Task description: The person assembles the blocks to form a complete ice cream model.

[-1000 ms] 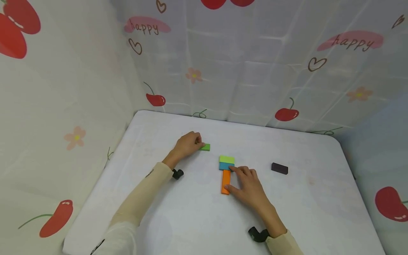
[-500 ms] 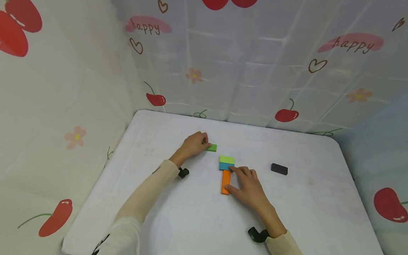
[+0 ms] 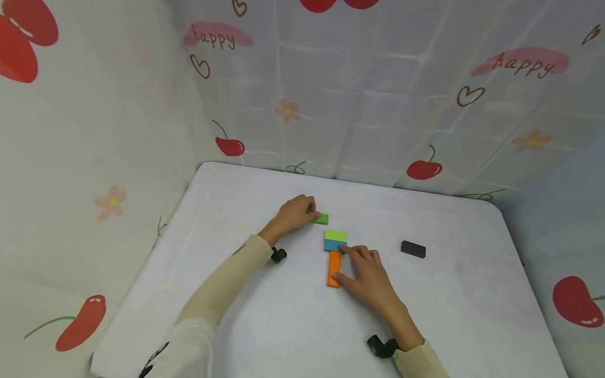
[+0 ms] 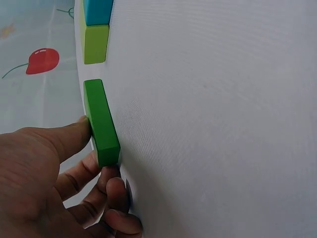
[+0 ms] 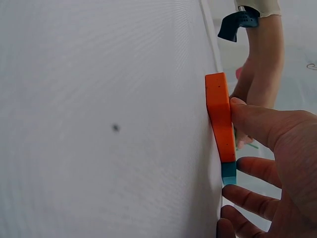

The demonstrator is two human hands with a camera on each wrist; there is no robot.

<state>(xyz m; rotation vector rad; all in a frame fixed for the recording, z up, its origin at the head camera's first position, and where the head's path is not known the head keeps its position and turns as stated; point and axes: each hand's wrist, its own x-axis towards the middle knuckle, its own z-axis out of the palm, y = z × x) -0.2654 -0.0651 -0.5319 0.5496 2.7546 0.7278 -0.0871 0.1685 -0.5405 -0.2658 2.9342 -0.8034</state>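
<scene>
While the right hand (image 3: pixel 368 278) rests its loosely spread fingers against the orange block (image 3: pixel 334 268), thumb on its side, the left hand (image 3: pixel 295 212) pinches the green block (image 3: pixel 321 219) flat on the white table (image 3: pixel 264 325), just short of the lime block (image 3: pixel 335 235) that heads a row with the blue block (image 3: pixel 334 245). A hard nudge from the green piece could, it seems, knock that row askew, or the resting fingers could shift the orange one. Over the past second the green block has slid rightward toward the row; the dark block (image 3: pixel 413 249) lies apart, unmoved
</scene>
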